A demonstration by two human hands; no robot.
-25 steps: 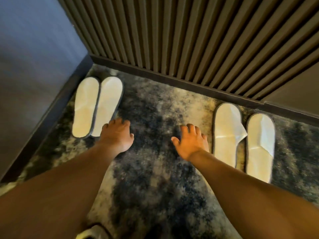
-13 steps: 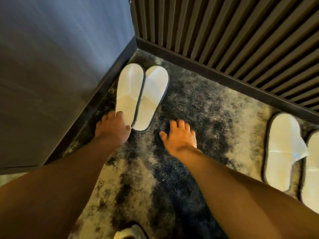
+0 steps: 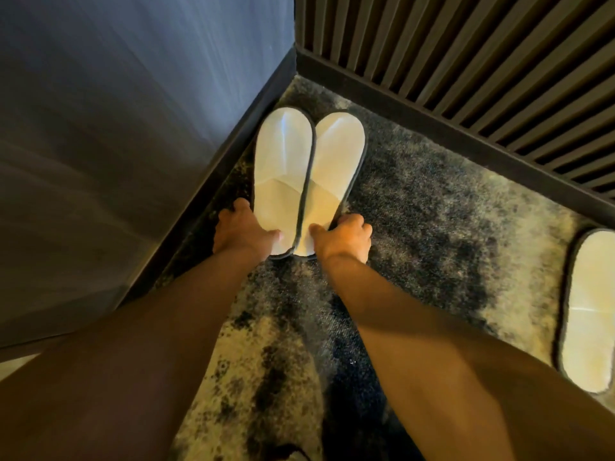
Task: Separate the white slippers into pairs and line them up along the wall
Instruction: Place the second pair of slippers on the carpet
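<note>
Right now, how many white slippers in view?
3. Two side by side in the corner, left slipper and right slipper, each held at the heel; a third at the right edge. More may lie off-frame.

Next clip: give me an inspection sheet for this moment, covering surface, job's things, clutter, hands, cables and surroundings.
Surface: mottled dark and pale carpet.
Job's things: corner pair of white slippers lying side by side, touching, toes toward the corner; another white slipper at the right edge, partly cut off by the frame.
Clutter: nothing seen for certain; a pale object at the bottom edge is too cropped to identify.
Hands: left hand grips the heel of the left slipper of the pair; right hand grips the heel of the right one.
Cables: nothing seen.
Surroundings: smooth grey wall on the left, slatted dark wall behind, dark baseboard.
</note>
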